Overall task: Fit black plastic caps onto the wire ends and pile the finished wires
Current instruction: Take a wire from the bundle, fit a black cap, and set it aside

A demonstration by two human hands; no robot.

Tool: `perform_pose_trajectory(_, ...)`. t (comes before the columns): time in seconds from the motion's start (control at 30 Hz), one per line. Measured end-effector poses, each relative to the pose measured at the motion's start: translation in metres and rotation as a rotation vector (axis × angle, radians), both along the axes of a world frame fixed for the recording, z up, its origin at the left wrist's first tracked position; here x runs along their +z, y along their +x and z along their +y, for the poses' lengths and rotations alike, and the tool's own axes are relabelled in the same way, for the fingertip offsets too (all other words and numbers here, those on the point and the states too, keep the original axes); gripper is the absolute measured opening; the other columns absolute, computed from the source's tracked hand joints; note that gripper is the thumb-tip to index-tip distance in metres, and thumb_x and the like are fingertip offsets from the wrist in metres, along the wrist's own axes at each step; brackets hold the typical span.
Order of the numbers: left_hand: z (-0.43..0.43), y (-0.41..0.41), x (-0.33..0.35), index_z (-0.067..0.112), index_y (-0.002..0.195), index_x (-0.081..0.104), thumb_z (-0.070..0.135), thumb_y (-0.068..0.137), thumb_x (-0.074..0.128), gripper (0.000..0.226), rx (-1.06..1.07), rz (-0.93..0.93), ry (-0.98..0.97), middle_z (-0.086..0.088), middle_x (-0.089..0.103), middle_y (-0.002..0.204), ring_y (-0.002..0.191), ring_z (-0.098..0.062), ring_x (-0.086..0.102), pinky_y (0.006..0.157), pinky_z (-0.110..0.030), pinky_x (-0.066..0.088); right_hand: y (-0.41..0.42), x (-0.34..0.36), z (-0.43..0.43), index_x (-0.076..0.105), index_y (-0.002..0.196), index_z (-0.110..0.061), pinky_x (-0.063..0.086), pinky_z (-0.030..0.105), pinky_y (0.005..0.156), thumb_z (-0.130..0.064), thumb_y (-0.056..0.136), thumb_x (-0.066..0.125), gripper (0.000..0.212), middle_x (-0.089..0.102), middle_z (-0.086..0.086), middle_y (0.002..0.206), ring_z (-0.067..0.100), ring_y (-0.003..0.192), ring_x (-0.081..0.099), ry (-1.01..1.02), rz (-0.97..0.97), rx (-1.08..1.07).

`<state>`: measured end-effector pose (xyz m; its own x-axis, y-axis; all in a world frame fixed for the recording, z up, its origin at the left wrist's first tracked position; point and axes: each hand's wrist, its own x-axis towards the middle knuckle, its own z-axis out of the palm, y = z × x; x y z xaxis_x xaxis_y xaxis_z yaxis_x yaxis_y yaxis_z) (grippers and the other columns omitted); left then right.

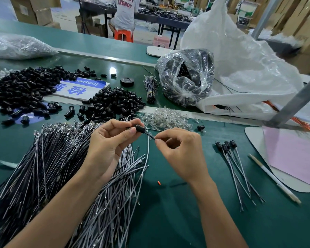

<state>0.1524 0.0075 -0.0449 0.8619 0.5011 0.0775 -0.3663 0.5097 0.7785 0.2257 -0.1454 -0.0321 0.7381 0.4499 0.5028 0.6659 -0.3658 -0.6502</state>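
Note:
My left hand (111, 142) pinches a black plastic cap (139, 128) between thumb and fingers above the green table. My right hand (181, 151) pinches the thin wire (149, 136) that runs out of that cap. A big heap of uncapped black and white wires (61, 176) lies under my left forearm. To the right lies a small pile of finished wires (236, 165), their black caps pointing away from me. Loose black caps form one heap in the middle (115, 102) and a larger one at the left (23, 86).
A clear bag of black parts (186, 77) and a large white sack (240, 68) stand at the back right. Small clear pieces (166, 119) lie beyond my hands. A pen (274, 178), pink paper on a white board (293, 154) and a grey metal post (293, 102) occupy the right.

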Motion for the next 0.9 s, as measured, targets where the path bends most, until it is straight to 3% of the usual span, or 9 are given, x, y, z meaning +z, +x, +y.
perform_pose_trajectory(0.4, -0.006, 0.008, -0.003, 0.002, 0.078, 0.06, -0.005, 0.067, 0.066, 0.015, -0.018, 0.056, 0.043, -0.017, 0.074, 0.096, 0.088, -0.025, 0.073, 0.074, -0.026, 0.058, 0.007, 0.005, -0.011, 0.076, 0.075, -0.018, 0.043, 0.011, 0.059, -0.008, 0.078, 0.073, 0.01, 0.068, -0.007, 0.068, 0.01, 0.058, 0.061, -0.058, -0.019, 0.03)
perform_pose_trajectory(0.63, -0.012, 0.011, -0.004, 0.003, 0.077, 0.059, -0.004, 0.066, 0.067, 0.015, -0.022, 0.076, 0.067, -0.018, 0.074, 0.097, 0.087, -0.024, 0.073, 0.074, -0.026, 0.058, 0.009, -0.002, -0.017, 0.076, 0.076, -0.011, 0.052, 0.032, 0.06, -0.003, 0.078, 0.072, 0.01, 0.069, -0.004, 0.07, 0.012, 0.06, 0.062, -0.024, -0.053, 0.019)
perform_pose_trajectory(0.9, -0.013, 0.009, -0.007, 0.002, 0.079, 0.059, -0.003, 0.066, 0.067, 0.016, -0.059, 0.093, 0.098, -0.019, 0.074, 0.099, 0.09, -0.026, 0.073, 0.077, -0.028, 0.058, 0.009, -0.005, -0.022, 0.076, 0.077, -0.011, 0.051, 0.023, 0.061, -0.004, 0.08, 0.073, 0.009, 0.069, -0.004, 0.073, 0.011, 0.062, 0.06, -0.009, -0.066, 0.011)
